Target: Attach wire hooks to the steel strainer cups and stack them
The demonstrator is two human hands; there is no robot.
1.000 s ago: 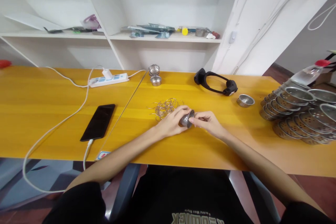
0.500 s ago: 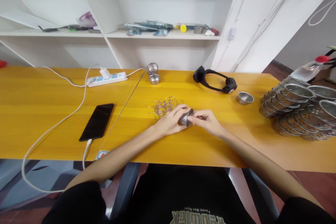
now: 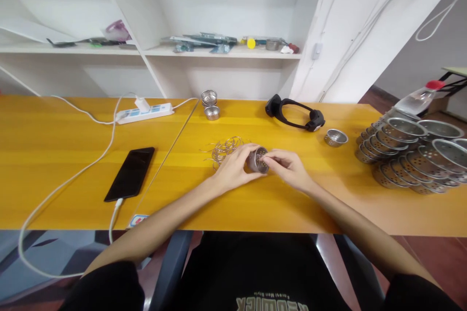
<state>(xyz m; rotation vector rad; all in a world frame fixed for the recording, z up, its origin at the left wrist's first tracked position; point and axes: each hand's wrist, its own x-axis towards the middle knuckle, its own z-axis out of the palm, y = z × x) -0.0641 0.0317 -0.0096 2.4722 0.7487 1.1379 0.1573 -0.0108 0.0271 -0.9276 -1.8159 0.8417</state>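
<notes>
My left hand (image 3: 233,167) is wrapped round a small metal strainer cup (image 3: 260,161) with holes in its wall and base. The cup is tilted, its open mouth turned to the right. At that mouth, the fingers of my right hand (image 3: 286,167) are pinched together, their tips reaching into the opening. Whatever lies between those fingertips is too small to make out. Just behind my left hand lies a tangled heap of thin wire rings (image 3: 224,150), partly hidden by the hand.
Tall nested stacks of strainer cups (image 3: 416,155) fill the right side beside a bottle (image 3: 418,99). One loose cup (image 3: 335,138) and a black headset (image 3: 295,114) lie behind; a few cups (image 3: 211,112) sit near the shelf. Left are a phone (image 3: 130,174) and power strip (image 3: 146,112).
The cup has turned so its open mouth shows more toward me. My right fingertips have shifted from its rim into the opening. The whole view has moved slightly.
</notes>
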